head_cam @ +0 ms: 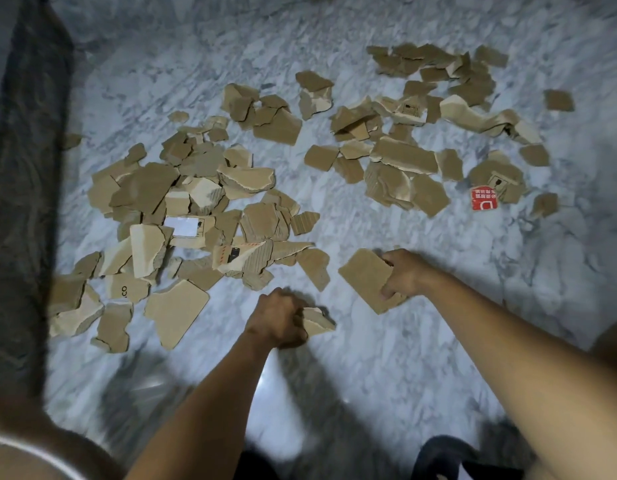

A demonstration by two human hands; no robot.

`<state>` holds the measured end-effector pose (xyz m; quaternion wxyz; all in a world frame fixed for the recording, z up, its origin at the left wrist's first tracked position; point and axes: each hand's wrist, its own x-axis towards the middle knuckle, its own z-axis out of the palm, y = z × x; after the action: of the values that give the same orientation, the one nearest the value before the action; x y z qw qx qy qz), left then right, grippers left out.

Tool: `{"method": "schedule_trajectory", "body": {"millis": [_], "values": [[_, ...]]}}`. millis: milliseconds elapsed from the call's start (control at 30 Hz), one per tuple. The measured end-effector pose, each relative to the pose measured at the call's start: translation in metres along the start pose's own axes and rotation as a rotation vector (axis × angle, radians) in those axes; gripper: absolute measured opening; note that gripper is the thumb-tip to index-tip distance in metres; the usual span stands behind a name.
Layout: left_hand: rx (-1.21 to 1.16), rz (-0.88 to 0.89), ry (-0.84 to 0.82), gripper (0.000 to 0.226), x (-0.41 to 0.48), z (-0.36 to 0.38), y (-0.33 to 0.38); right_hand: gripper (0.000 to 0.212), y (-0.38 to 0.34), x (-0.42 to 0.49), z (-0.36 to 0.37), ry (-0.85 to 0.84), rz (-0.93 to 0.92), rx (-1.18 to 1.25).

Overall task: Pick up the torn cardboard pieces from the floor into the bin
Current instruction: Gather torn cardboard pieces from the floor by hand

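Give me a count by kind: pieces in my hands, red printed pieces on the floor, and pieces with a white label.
Held cardboard pieces: 2, small piece in left hand, large piece in right hand
Red printed piece on floor: 1
White-labelled piece on floor: 1
Total: 4

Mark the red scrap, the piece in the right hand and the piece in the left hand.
Red scrap (484,198): head view, centre of its red face.
Right-hand piece (364,277): head view, middle of its bare face.
Left-hand piece (319,322): head view, its exposed end.
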<state>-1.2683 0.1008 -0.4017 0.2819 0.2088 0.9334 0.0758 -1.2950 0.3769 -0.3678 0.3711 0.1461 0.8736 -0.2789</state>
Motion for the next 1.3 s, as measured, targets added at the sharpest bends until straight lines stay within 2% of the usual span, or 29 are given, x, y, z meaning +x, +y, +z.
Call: {"method": "schedule_trajectory", "body": {"millis": [133,233,333,400,500,567,633,700,767,833,933,1000,1067,1200,1300], "values": [[0.1,-0.036,0.019,0.033,0.006,0.004,0.002,0.087,0.029,0.011,0.034,0.173,0.155,-0.218],[0.058,-0.076,-0.01,0.036,0.012,0.007,0.0,0.092,0.035,0.017,0.044,0.159,0.193,-0.27],[0.039,-0.065,-0.065,0.042,0.015,0.007,0.0,0.091,0.031,0.012,0.034,0.137,0.174,-0.289],[0.039,-0.048,-0.088,0.042,0.014,0.006,0.003,0.086,0.027,0.013,0.03,0.125,0.068,-0.313],[0.006,-0.069,-0.073,0.047,0.017,0.0,0.0,0.091,0.019,0.011,0.027,-0.014,-0.019,-0.231],[-0.065,-0.077,-0.049,0.056,0.026,-0.015,-0.004,0.083,0.016,0.009,0.019,-0.082,-0.071,-0.127],[-0.177,-0.024,-0.026,0.059,0.043,-0.033,-0.008,0.071,0.014,0.005,0.006,-0.125,-0.117,0.024],[-0.168,0.076,-0.009,0.061,0.064,-0.043,-0.008,0.074,0.017,0.007,-0.005,-0.137,-0.135,0.09],[-0.023,0.124,-0.027,0.058,0.084,-0.037,-0.007,0.078,0.022,0.01,-0.01,-0.126,-0.092,0.08],[0.055,0.095,-0.011,0.048,0.091,-0.028,-0.003,0.074,0.03,0.009,-0.003,-0.09,-0.021,-0.02],[0.126,0.05,0.031,0.045,0.094,-0.021,0.004,0.079,0.049,0.004,0.019,0.058,0.11,-0.3],[0.163,0.034,0.045,0.047,0.094,-0.022,0.007,0.079,0.053,0.002,0.03,0.126,0.153,-0.293],[0.147,0.031,0.067,0.05,0.095,-0.022,0.008,0.079,0.054,0.003,0.033,0.159,0.185,-0.246],[-0.032,0.026,0.125,0.053,0.091,-0.024,0.01,0.095,0.057,0.012,0.035,0.157,0.206,-0.174],[-0.206,-0.03,0.107,0.039,0.08,-0.027,0.013,0.076,0.056,0.013,0.035,0.123,0.229,-0.281]]}}
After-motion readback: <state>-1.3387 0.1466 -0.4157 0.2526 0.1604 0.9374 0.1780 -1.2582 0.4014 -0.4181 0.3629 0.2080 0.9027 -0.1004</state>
